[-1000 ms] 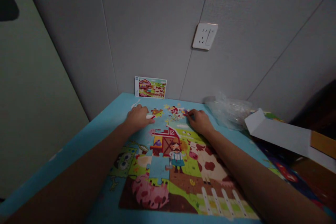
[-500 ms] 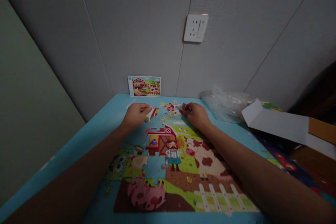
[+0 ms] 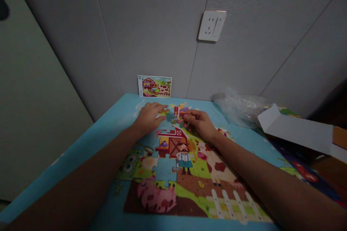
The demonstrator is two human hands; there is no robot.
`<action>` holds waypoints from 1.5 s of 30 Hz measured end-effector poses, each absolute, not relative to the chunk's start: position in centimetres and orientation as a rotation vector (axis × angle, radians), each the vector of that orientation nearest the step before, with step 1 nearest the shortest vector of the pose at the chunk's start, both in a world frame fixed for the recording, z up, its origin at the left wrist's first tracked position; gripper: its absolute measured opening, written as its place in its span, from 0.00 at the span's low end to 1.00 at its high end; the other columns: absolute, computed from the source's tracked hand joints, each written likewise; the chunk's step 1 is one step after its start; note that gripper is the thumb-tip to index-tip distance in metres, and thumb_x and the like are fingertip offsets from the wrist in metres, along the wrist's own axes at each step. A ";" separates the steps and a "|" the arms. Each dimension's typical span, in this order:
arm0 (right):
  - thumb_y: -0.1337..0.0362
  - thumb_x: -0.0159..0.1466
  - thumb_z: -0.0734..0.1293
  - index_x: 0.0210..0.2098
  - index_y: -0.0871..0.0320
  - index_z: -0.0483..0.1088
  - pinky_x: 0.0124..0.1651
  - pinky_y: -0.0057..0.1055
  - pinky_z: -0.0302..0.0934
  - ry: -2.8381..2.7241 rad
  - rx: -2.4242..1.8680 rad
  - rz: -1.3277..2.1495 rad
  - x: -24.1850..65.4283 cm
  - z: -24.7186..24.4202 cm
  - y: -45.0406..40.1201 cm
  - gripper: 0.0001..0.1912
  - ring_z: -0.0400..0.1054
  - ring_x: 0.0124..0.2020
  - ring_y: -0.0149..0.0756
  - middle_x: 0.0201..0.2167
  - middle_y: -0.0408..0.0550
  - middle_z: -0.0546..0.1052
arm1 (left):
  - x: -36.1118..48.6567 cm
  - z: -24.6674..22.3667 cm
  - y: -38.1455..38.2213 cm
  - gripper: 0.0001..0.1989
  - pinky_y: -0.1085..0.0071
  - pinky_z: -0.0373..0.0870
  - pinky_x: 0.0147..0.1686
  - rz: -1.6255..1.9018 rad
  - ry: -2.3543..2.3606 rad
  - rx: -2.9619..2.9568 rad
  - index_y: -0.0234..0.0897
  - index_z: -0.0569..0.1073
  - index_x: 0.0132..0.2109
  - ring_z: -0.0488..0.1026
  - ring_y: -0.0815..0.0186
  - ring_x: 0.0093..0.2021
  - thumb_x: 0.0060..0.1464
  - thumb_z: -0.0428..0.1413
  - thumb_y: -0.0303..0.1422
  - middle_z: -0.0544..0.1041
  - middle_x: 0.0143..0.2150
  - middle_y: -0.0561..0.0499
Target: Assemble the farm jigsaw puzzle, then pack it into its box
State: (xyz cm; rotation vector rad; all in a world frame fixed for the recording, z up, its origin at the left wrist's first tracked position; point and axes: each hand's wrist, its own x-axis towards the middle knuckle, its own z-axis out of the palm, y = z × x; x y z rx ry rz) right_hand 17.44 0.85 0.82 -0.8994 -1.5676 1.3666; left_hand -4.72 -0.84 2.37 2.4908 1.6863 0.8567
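Note:
A partly assembled farm jigsaw puzzle (image 3: 189,202) lies flat before me, with a barn, a farmer, a cow and a pig. Left of the farmer, a piece-shaped gap (image 3: 165,170) shows the blue table cover. Beyond the barn, my right hand (image 3: 199,122) pinches a puzzle piece (image 3: 183,111) with red and purple on it, tilted up off the table. Just left of it is my left hand (image 3: 150,117), thumb and fingers apart. Yellow-green bits show by its fingertips, partly hidden. Another piece, red and white (image 3: 223,132), lies beside my right wrist.
A picture card (image 3: 155,86) of the same farm scene leans on the wall at the back. Clear plastic wrapping (image 3: 240,108) and an opened cardboard box (image 3: 298,128) sit at the right. A socket plate (image 3: 212,26) is on the wall.
The red-and-white piece has gone from my left hand, whose fingers have parted. My right hand has come left and nearer with its piece. The view has shifted slightly left.

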 end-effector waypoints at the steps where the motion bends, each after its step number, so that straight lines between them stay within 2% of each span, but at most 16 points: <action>1: 0.50 0.53 0.71 0.30 0.59 0.72 0.20 0.25 0.49 -1.591 -0.896 1.374 17.5 0.8 0.8 0.17 0.57 0.17 0.25 0.25 0.46 0.78 | -4.4 2.6 -1.0 0.25 0.57 0.63 0.52 0.955 1.546 2.494 0.41 0.69 0.59 0.68 0.56 0.49 0.53 0.57 0.32 0.76 0.48 0.46; 3: 0.49 0.54 0.70 0.28 0.60 0.72 0.19 0.25 0.46 -1.651 -0.886 1.381 17.5 0.8 0.7 0.19 0.55 0.16 0.24 0.21 0.44 0.75 | -4.0 2.9 -1.3 0.25 0.62 0.65 0.51 1.083 1.317 2.466 0.40 0.67 0.60 0.70 0.61 0.46 0.54 0.56 0.32 0.78 0.43 0.48; 5: 0.48 0.55 0.69 0.27 0.61 0.73 0.19 0.25 0.43 -1.723 -0.883 1.376 17.5 0.8 0.5 0.20 0.52 0.15 0.23 0.18 0.42 0.71 | -3.7 3.0 -1.5 0.21 0.63 0.67 0.48 1.135 1.233 2.426 0.41 0.71 0.56 0.71 0.62 0.43 0.55 0.55 0.31 0.78 0.39 0.49; 8: 0.48 0.58 0.67 0.29 0.63 0.76 0.19 0.25 0.41 -1.854 -0.898 1.329 17.6 0.9 0.2 0.22 0.48 0.16 0.23 0.14 0.40 0.66 | -3.6 3.1 -1.6 0.16 0.64 0.68 0.45 1.162 1.252 2.357 0.41 0.76 0.50 0.72 0.63 0.39 0.55 0.54 0.31 0.78 0.39 0.48; 11: 0.47 0.58 0.67 0.27 0.63 0.77 0.20 0.25 0.42 -1.935 -0.869 1.262 17.5 1.0 0.2 0.23 0.50 0.17 0.24 0.15 0.40 0.67 | -3.5 3.2 -1.8 0.15 0.66 0.70 0.42 1.182 1.271 2.254 0.38 0.78 0.47 0.73 0.65 0.36 0.53 0.54 0.31 0.78 0.38 0.48; 15: 0.42 0.60 0.62 0.20 0.60 0.71 0.18 0.26 0.42 -1.795 -0.913 1.178 17.3 0.7 0.4 0.27 0.49 0.14 0.24 0.13 0.41 0.67 | -3.1 3.7 -1.6 0.12 0.70 0.70 0.36 1.325 1.264 1.968 0.34 0.77 0.41 0.74 0.66 0.31 0.49 0.57 0.32 0.78 0.30 0.50; 18: 0.41 0.60 0.60 0.16 0.58 0.65 0.18 0.26 0.44 -1.635 -0.988 1.124 17.5 0.5 0.7 0.29 0.49 0.12 0.25 0.11 0.42 0.67 | -3.4 4.2 -1.0 0.11 0.73 0.70 0.33 1.681 1.320 1.598 0.33 0.74 0.39 0.74 0.68 0.30 0.47 0.58 0.33 0.77 0.29 0.51; 20: 0.44 0.61 0.61 0.13 0.57 0.63 0.18 0.27 0.45 -1.616 -1.022 1.028 17.6 0.4 0.9 0.29 0.50 0.12 0.25 0.10 0.42 0.65 | -3.8 4.4 -0.5 0.11 0.74 0.70 0.33 1.914 1.395 1.312 0.34 0.72 0.38 0.74 0.68 0.31 0.46 0.58 0.32 0.78 0.31 0.50; 23: 0.56 0.58 0.63 0.10 0.57 0.63 0.22 0.27 0.49 -1.610 -1.053 0.802 17.9 0.3 1.3 0.23 0.54 0.15 0.27 0.10 0.42 0.64 | -4.5 4.7 0.0 0.09 0.74 0.70 0.31 2.032 1.507 1.007 0.35 0.70 0.37 0.75 0.68 0.33 0.46 0.57 0.32 0.79 0.33 0.49; 26: 0.65 0.52 0.63 0.07 0.56 0.59 0.29 0.29 0.55 -1.542 -1.037 0.663 18.0 0.4 1.5 0.19 0.64 0.24 0.31 0.18 0.46 0.71 | -4.7 4.8 0.0 0.09 0.74 0.70 0.30 2.010 1.545 0.939 0.35 0.70 0.36 0.75 0.67 0.34 0.45 0.58 0.32 0.79 0.33 0.48; 28: 0.66 0.50 0.62 0.06 0.56 0.56 0.30 0.29 0.55 -1.505 -1.019 0.622 18.1 0.5 1.5 0.18 0.65 0.27 0.32 0.25 0.49 0.74 | -4.5 4.7 -0.1 0.09 0.75 0.69 0.29 2.000 1.529 0.938 0.35 0.70 0.36 0.75 0.67 0.34 0.44 0.58 0.32 0.79 0.33 0.48; 30: 0.67 0.48 0.61 0.06 0.56 0.54 0.28 0.30 0.54 -1.496 -1.016 0.611 18.1 0.5 1.5 0.17 0.63 0.25 0.32 0.27 0.49 0.75 | -4.3 4.7 -0.1 0.09 0.75 0.68 0.29 1.993 1.514 0.937 0.35 0.70 0.35 0.75 0.67 0.33 0.44 0.59 0.32 0.79 0.32 0.49; 36: 0.70 0.45 0.59 0.09 0.54 0.47 0.29 0.31 0.54 -1.606 -0.922 0.615 18.0 0.3 1.4 0.15 0.61 0.23 0.32 0.19 0.46 0.70 | -4.0 4.5 -0.3 0.10 0.77 0.62 0.23 1.901 1.446 1.052 0.35 0.70 0.33 0.73 0.69 0.30 0.43 0.60 0.34 0.79 0.32 0.49; 38: 0.68 0.49 0.61 0.12 0.55 0.49 0.31 0.30 0.55 -1.662 -0.875 0.663 17.8 0.5 1.3 0.15 0.62 0.24 0.32 0.19 0.44 0.69 | -3.7 4.2 -0.5 0.11 0.76 0.64 0.25 1.781 1.395 1.175 0.35 0.70 0.32 0.73 0.68 0.30 0.43 0.61 0.35 0.79 0.30 0.50; 42: 0.58 0.58 0.65 0.23 0.57 0.62 0.28 0.27 0.53 -1.966 -0.843 0.781 17.6 0.8 0.6 0.12 0.59 0.25 0.29 0.23 0.41 0.68 | -2.6 3.3 -1.2 0.11 0.73 0.66 0.26 1.385 1.235 1.496 0.35 0.69 0.31 0.74 0.66 0.27 0.43 0.61 0.37 0.78 0.26 0.51; 45: 0.51 0.62 0.62 0.19 0.58 0.61 0.23 0.26 0.45 -2.205 -0.884 0.796 17.6 0.9 0.2 0.21 0.51 0.20 0.26 0.17 0.38 0.59 | -2.1 2.6 -1.6 0.11 0.73 0.66 0.27 1.153 1.115 1.671 0.35 0.69 0.31 0.74 0.67 0.28 0.44 0.61 0.37 0.77 0.26 0.50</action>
